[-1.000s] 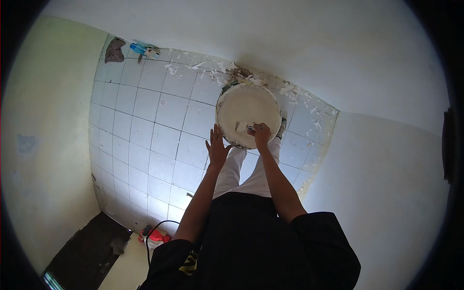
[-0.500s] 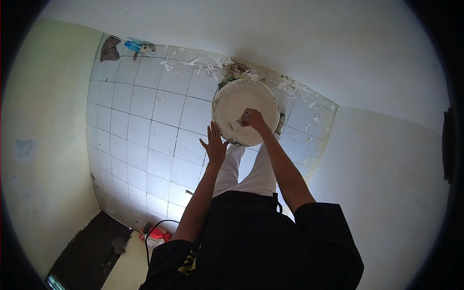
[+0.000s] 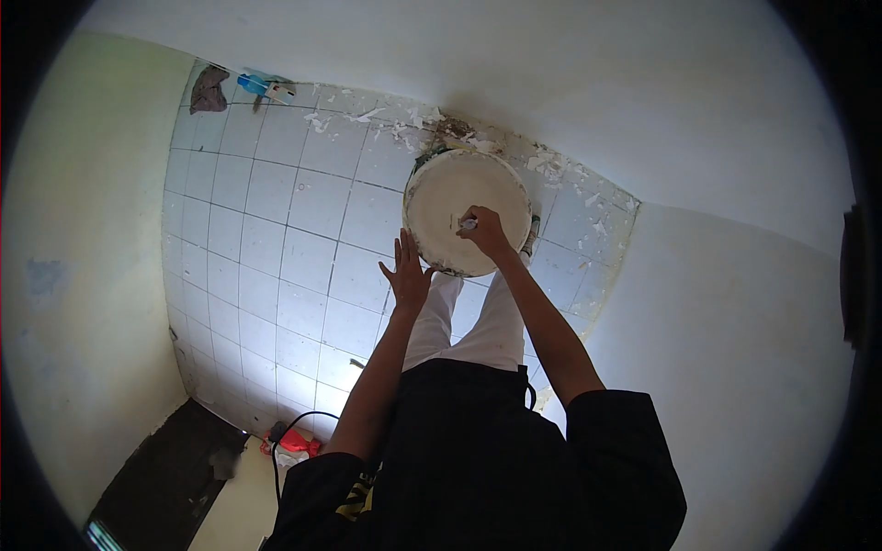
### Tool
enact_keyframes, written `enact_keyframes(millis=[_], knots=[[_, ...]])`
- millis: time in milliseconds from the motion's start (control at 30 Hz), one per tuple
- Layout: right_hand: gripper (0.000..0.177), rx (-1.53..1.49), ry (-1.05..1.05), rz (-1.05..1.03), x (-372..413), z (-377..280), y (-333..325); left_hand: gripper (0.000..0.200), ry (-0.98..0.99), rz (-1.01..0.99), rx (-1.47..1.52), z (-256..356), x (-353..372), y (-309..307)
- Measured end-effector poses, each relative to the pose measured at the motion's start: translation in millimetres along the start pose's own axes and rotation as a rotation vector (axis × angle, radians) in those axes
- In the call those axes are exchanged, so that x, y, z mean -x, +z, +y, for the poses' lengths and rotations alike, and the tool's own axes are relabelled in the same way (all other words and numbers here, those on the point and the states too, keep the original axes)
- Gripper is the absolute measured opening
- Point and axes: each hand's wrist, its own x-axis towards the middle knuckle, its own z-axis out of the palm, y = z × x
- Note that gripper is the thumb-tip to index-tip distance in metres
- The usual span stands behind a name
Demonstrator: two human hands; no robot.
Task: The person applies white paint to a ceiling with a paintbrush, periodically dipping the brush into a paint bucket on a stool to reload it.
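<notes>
A round cream-coloured pail top (image 3: 436, 188) with a stained, dirt-flecked rim stands between my lower legs. My left hand (image 3: 407, 275) is open, fingers spread, with its fingertips right at the pail's left rim. Over the middle of the pale surface, my right hand (image 3: 485, 230) is closed round a small whitish object (image 3: 469, 223) that mostly hides in the fist; I cannot tell its kind. A short dark mark (image 3: 451, 220) shows on the cream surface just left of that fist.
Grey-white floor tiles (image 3: 266, 188) spread to the left. Flaked paint (image 3: 551, 165) lies along the wall base behind the pail. A dark cloth (image 3: 209, 89) and a blue item (image 3: 253, 84) sit at the far left corner. A black cable (image 3: 278, 450) and red bag (image 3: 299, 441) are near the dark doorway (image 3: 170, 477).
My right fist has turned slightly, showing more of the whitish object. The larger smudge below left of it is gone from view. My left hand stays at the rim.
</notes>
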Motion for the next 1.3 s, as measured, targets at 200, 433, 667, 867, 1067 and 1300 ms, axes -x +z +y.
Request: enact_keyframes(millis=[200, 433, 667, 867, 1067, 1300], knots=[[0.023, 0.129, -0.028, 0.093, 5.9, -7.0, -0.2, 0.1, 0.001, -0.021, -0.028, -2.2, -0.6, 0.0], [0.021, -0.549, 0.512, 0.422, 8.7, -3.9, 14.2, 0.101, 0.002, -0.014, -0.035, -1.9, -0.3, 0.7], [0.024, -0.773, 0.752, 0.627, 20.4, 29.9, 51.5, 0.1, 0.01, 0.004, -0.046, -1.2, -0.3, -1.4], [0.021, -0.515, 0.658, 0.495, 23.4, 70.9, 61.8, 0.1, 0.015, 0.01, -0.038, -3.2, -0.2, 2.5], [0.018, -0.626, 0.644, 0.366, 17.6, 38.1, 42.5, 0.099, 0.019, 0.011, -0.045, -4.1, -1.8, 3.4], [0.014, -0.72, 0.608, 0.209, 14.0, 28.3, 26.4, 0.099, 0.018, 0.014, -0.052, -3.1, -1.4, 3.9]])
